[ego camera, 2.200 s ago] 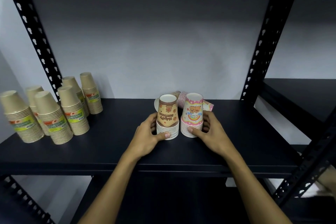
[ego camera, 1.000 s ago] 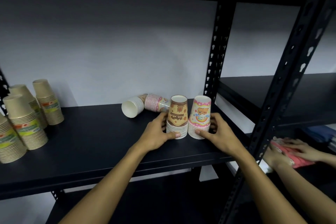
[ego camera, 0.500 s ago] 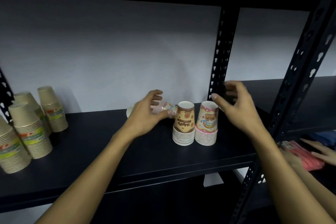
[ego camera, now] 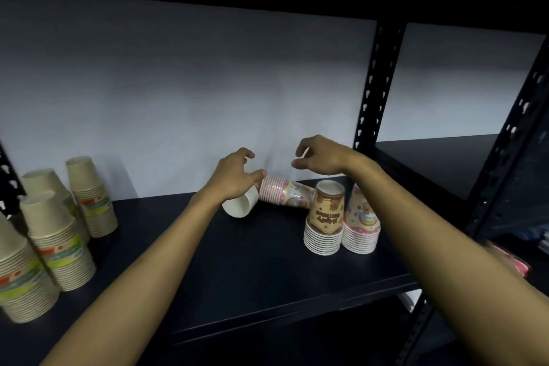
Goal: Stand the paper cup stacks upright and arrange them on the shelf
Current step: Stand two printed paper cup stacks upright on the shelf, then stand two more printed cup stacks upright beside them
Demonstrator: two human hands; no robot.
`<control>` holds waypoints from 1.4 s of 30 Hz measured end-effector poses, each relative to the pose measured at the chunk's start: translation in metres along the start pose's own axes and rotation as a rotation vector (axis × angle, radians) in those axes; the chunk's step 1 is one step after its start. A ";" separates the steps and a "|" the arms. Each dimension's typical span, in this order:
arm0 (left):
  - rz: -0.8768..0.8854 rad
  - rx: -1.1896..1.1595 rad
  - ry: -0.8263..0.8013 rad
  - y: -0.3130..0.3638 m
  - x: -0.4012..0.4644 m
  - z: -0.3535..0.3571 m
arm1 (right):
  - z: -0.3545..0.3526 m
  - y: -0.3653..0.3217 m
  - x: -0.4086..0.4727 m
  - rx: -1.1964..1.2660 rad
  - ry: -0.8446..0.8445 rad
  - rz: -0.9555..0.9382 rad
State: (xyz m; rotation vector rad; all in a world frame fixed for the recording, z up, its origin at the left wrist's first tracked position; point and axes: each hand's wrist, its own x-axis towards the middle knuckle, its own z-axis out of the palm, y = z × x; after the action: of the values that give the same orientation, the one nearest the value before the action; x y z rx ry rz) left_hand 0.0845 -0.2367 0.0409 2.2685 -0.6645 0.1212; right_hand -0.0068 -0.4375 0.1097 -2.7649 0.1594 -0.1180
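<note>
1. The left hand (ego camera: 234, 178), at frame centre, curls its fingers over the tipped cup stack (ego camera: 269, 196) lying on the shelf (ego camera: 237, 276).
2. The right hand (ego camera: 320, 156) hovers above it, fingers loosely curled, holding nothing.
3. Two upright stacks (ego camera: 325, 223) stand right of centre.

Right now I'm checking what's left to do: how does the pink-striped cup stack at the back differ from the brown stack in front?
The pink-striped stack lies on its side; the brown stack stands mouth-down. The left hand is at the pink-striped stack's end; no hand touches the brown one. Both are nested paper cups on the same shelf.
</note>
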 end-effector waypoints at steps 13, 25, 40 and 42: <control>-0.144 0.001 -0.217 -0.049 0.019 0.024 | 0.060 -0.037 0.069 -0.415 -0.298 0.170; -0.198 -0.070 -0.192 -0.088 0.001 -0.017 | 0.112 -0.047 0.072 -0.192 -0.152 0.096; -0.210 -0.197 -0.060 -0.105 -0.013 -0.018 | 0.164 -0.048 0.047 0.756 0.490 0.671; -0.203 -0.200 -0.052 -0.106 -0.014 -0.020 | 0.163 -0.046 0.057 0.870 0.478 0.621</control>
State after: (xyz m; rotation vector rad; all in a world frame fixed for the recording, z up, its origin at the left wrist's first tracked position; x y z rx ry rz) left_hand 0.1274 -0.1559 -0.0173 2.1365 -0.4476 -0.0990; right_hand 0.0710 -0.3437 -0.0217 -1.6898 0.8477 -0.5326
